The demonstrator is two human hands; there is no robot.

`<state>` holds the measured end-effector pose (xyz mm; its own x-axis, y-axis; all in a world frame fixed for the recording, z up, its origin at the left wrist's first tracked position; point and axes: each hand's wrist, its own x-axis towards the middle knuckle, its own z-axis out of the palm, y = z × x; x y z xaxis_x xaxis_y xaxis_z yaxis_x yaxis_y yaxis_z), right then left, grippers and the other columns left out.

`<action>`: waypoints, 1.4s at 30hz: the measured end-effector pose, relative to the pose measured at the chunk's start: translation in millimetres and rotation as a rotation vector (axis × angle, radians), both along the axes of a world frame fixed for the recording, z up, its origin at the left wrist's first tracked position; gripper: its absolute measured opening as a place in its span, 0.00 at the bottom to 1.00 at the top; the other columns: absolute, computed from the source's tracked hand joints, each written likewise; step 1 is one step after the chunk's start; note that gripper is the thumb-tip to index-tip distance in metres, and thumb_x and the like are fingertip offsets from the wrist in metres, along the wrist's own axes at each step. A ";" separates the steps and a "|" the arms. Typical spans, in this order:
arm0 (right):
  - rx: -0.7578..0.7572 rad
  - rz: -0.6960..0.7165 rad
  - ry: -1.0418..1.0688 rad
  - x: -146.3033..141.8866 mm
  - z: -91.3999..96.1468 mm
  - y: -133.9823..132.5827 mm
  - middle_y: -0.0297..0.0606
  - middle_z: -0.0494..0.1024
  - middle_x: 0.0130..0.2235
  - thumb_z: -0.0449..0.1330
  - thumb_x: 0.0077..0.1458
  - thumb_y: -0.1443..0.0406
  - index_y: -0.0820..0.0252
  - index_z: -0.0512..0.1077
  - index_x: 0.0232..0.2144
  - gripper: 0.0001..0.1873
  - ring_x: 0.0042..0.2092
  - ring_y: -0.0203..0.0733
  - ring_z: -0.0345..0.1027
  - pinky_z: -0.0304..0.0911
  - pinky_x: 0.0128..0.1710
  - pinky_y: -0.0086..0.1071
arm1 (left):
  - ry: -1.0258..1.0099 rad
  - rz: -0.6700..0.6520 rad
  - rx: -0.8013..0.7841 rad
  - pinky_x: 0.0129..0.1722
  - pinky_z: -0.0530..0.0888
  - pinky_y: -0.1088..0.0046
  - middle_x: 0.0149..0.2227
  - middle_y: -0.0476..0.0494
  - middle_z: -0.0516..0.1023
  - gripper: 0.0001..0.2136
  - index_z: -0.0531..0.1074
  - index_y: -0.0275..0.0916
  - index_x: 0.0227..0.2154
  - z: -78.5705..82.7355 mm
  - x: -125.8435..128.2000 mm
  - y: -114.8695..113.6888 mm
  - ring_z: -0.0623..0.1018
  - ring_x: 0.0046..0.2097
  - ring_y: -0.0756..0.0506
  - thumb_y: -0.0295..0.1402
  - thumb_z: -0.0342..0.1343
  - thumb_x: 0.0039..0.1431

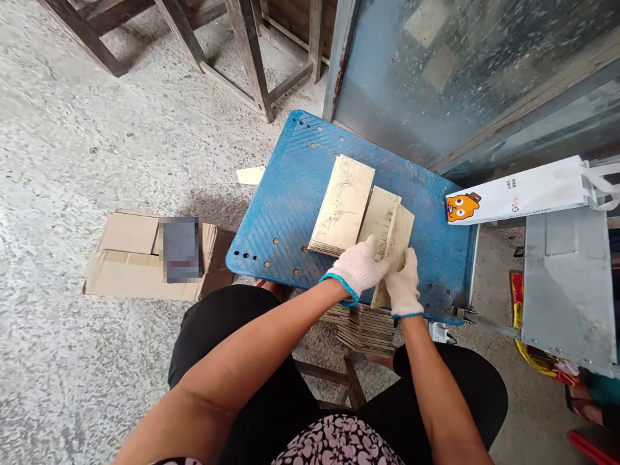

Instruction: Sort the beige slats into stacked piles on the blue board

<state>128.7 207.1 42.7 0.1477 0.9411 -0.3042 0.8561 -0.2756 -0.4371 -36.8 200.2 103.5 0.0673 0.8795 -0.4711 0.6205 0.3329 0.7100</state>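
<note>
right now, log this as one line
left hand: gloved, holding pale boards | right hand: gloved, same boards | board stack: beside, on blue tabletop

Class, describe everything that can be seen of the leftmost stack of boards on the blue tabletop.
The leftmost stack of boards is pale cream-yellow, perhaps thin wood, with dark smudges on its rectangular top face. Several thin layers show along its near end. It lies flat and slantwise on the blue tabletop, beside other pale boards on its right. The gloved left hand is at its near right corner; contact is unclear.
</note>
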 end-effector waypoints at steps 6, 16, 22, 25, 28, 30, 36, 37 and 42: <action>-0.030 -0.132 -0.045 -29.1 -9.7 64.7 0.57 0.68 0.60 0.71 0.33 0.44 0.63 0.53 0.67 0.64 0.59 0.61 0.65 0.65 0.56 0.48 | 0.133 -0.358 -0.103 0.45 0.77 0.61 0.47 0.32 0.81 0.21 0.72 0.37 0.50 10.1 -7.0 -20.5 0.80 0.49 0.34 0.44 0.54 0.59; -0.083 -0.145 -0.208 -67.8 -24.5 98.6 0.61 0.66 0.58 0.71 0.35 0.46 0.64 0.55 0.64 0.59 0.58 0.63 0.66 0.66 0.52 0.48 | 0.188 -0.661 -0.162 0.47 0.77 0.55 0.47 0.24 0.80 0.16 0.78 0.32 0.48 10.2 -6.1 -38.9 0.81 0.48 0.32 0.30 0.56 0.59; -0.144 -0.193 -0.267 -76.1 -37.3 97.8 0.59 0.65 0.58 0.71 0.35 0.44 0.61 0.52 0.65 0.61 0.56 0.63 0.67 0.66 0.51 0.48 | 0.190 -0.663 -0.155 0.46 0.78 0.55 0.47 0.25 0.80 0.15 0.78 0.31 0.48 13.3 -7.1 -37.0 0.81 0.48 0.33 0.26 0.53 0.60; -0.141 -0.190 -0.280 -79.1 -40.1 95.9 0.59 0.65 0.57 0.70 0.36 0.44 0.62 0.52 0.65 0.59 0.56 0.63 0.67 0.66 0.51 0.47 | 0.183 -0.680 -0.159 0.46 0.77 0.54 0.47 0.24 0.80 0.15 0.78 0.31 0.47 12.1 -6.0 -38.2 0.81 0.48 0.33 0.26 0.53 0.60; -0.133 -0.184 -0.296 -81.7 -42.0 94.3 0.59 0.65 0.56 0.69 0.38 0.44 0.62 0.52 0.65 0.58 0.56 0.62 0.67 0.66 0.51 0.47 | 0.193 -0.678 -0.159 0.46 0.77 0.53 0.47 0.23 0.80 0.15 0.78 0.31 0.47 10.4 -5.0 -38.7 0.81 0.48 0.33 0.26 0.53 0.60; -0.129 -0.176 -0.312 -82.1 -43.4 92.7 0.59 0.64 0.57 0.68 0.41 0.44 0.63 0.50 0.66 0.57 0.57 0.62 0.65 0.65 0.52 0.48 | 0.193 -0.693 -0.159 0.46 0.77 0.53 0.47 0.24 0.80 0.15 0.78 0.31 0.48 9.8 -4.3 -38.5 0.80 0.48 0.32 0.26 0.53 0.61; -0.068 -0.067 -0.275 -71.8 -48.5 84.1 0.62 0.59 0.60 0.62 0.48 0.42 0.69 0.49 0.68 0.56 0.63 0.64 0.57 0.58 0.59 0.49 | 0.190 -0.742 -0.172 0.45 0.77 0.53 0.49 0.24 0.79 0.16 0.77 0.31 0.50 10.8 -0.6 -39.3 0.80 0.49 0.32 0.26 0.52 0.61; -0.043 -0.052 -0.253 -69.6 -48.7 83.1 0.63 0.58 0.62 0.61 0.49 0.42 0.70 0.49 0.68 0.56 0.64 0.64 0.56 0.57 0.60 0.49 | 0.191 -0.746 -0.175 0.45 0.77 0.53 0.49 0.24 0.79 0.16 0.77 0.31 0.50 10.5 0.4 -40.0 0.80 0.49 0.32 0.26 0.52 0.61; 0.149 -0.046 -0.099 -59.4 -40.7 80.3 0.58 0.56 0.66 0.59 0.53 0.44 0.65 0.52 0.67 0.49 0.66 0.57 0.54 0.53 0.63 0.47 | 0.187 -0.776 -0.194 0.46 0.77 0.52 0.46 0.24 0.81 0.17 0.78 0.29 0.49 3.0 3.7 -43.4 0.81 0.47 0.31 0.25 0.53 0.60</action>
<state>69.3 287.4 2.0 0.2145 0.9661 -0.1439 0.8850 -0.2545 -0.3898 -33.1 156.8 106.5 0.5280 0.5170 -0.6738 0.8271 -0.1332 0.5460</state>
